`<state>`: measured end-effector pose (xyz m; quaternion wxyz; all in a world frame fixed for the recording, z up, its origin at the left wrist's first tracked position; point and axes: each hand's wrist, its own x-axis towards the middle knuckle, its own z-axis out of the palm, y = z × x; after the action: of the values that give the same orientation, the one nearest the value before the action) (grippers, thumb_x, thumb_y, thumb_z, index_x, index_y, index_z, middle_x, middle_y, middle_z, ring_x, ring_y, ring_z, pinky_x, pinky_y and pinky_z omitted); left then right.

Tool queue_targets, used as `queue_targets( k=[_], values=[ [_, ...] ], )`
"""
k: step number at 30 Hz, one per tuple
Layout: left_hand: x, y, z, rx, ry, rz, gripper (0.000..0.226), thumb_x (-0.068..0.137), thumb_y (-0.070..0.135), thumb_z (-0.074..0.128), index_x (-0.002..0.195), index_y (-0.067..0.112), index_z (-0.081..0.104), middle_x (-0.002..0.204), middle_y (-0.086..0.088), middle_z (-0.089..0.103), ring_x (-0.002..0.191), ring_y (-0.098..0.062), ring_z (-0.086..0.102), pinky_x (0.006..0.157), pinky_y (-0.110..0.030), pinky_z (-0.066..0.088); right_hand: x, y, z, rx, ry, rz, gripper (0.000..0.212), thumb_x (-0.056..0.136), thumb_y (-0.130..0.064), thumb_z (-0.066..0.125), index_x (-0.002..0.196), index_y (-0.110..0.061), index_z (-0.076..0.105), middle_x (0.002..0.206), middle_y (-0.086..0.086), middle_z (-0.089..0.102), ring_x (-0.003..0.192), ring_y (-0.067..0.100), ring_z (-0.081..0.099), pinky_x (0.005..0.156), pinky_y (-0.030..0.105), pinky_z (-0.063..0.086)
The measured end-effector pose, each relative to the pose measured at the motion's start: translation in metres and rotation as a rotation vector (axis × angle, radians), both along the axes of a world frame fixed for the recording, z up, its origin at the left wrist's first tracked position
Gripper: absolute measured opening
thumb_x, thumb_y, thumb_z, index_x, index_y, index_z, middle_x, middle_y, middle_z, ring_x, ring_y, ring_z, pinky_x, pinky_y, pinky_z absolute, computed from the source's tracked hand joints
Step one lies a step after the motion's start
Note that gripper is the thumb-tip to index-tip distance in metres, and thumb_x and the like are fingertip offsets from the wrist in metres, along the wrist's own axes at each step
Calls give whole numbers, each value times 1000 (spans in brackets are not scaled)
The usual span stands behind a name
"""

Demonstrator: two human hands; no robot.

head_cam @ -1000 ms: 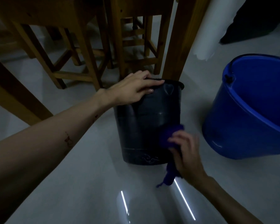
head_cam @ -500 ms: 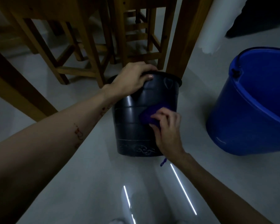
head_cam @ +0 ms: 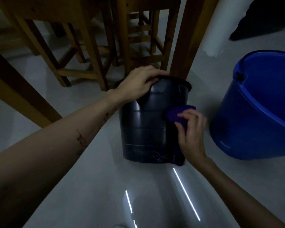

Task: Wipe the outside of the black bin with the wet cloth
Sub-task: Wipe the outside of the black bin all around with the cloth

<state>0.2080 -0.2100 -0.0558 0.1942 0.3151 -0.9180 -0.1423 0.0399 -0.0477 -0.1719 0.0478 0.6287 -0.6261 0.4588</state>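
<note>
We are wiping the round black plastic bin [head_cam: 148,122], which stands upright on the shiny pale floor [head_cam: 92,186], just in front of the wooden table leg [head_cam: 186,35]. Our left hand [head_cam: 138,84] sits on the far left part of the rim, with its fingers curled over the edge to hold the bin steady. Our right hand [head_cam: 192,135] grips the wet purple cloth [head_cam: 176,114] and presses it on the right side of the bin, about halfway up. The bin's wall lies to the left of our right fingers, so we think the next rub must push left into the wall and slide up or down along the tall side. The right hand is the nearer one to that side. A loose end of the cloth hangs down by the bottom of the bin. The bin looks smooth and shiny, with ring lines around it and a curly pattern near the base. A big blue plastic bucket [head_cam: 253,125] stands close on the right, not touching the bin.
</note>
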Motion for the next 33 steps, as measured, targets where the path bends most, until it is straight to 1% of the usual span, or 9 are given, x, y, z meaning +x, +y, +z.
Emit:
queue_targets(
  k=[5,10,15,17,21,24,27,30,33],
  values=[
    [-7,-1,0,-58,58,110,31,94,37,56,116,16,62,100,7,58,98,-6,50,76,-11,28,15,-24,15,10,-51,-33,21,95,-18,54,111,-5,56,118,16,49,108,30,44,100,11,21],
    [2,2,-5,-14,52,162,24,96,48,46,105,31,60,91,17,57,84,-3,54,68,-27,38,35,-5,-4,-96,207,147,20,91,-15,60,109,-9,53,119,8,45,100,32,45,92,34,38],
    [-9,6,-2,68,91,132,28,94,46,51,105,25,65,96,6,67,87,-8,61,76,-35,51,24,43,-37,-63,453,374,27,85,-15,61,110,-14,51,121,5,45,106,29,44,94,34,39],
    [-11,10,5,49,106,93,33,94,43,52,116,21,63,107,3,64,97,-8,58,82,-23,47,11,55,-42,-43,489,425,32,82,-15,65,111,-15,50,121,6,45,105,27,46,97,33,37],
    [3,7,9,59,70,119,39,100,46,37,119,21,59,107,6,57,102,-7,47,93,-22,35,-13,56,-30,-20,275,265,21,95,-24,53,112,-12,49,119,8,44,104,27,45,104,22,25],
    [15,5,-5,152,79,120,28,103,33,37,121,25,57,108,10,57,99,-4,52,75,2,31,-21,30,-8,-12,-37,-3,20,96,-21,50,113,-10,51,117,13,47,109,22,42,98,28,31],
    [8,8,-2,206,120,98,30,102,31,39,125,27,58,110,16,57,96,6,51,73,6,32,-20,-5,11,25,-186,-121,25,96,-25,49,113,-6,53,119,16,47,109,18,39,93,33,35],
    [-7,7,3,192,80,46,33,102,32,41,130,25,57,117,14,60,103,6,51,76,4,33,-8,-28,25,27,-213,-117,25,97,-24,51,116,-8,53,123,15,45,112,14,36,95,35,36],
    [-16,5,0,163,85,66,34,101,32,42,130,23,58,123,5,63,106,1,55,84,-8,40,14,-30,27,-39,-28,-39,22,95,-20,56,113,-7,55,121,16,48,110,27,43,95,30,32]
  ],
)
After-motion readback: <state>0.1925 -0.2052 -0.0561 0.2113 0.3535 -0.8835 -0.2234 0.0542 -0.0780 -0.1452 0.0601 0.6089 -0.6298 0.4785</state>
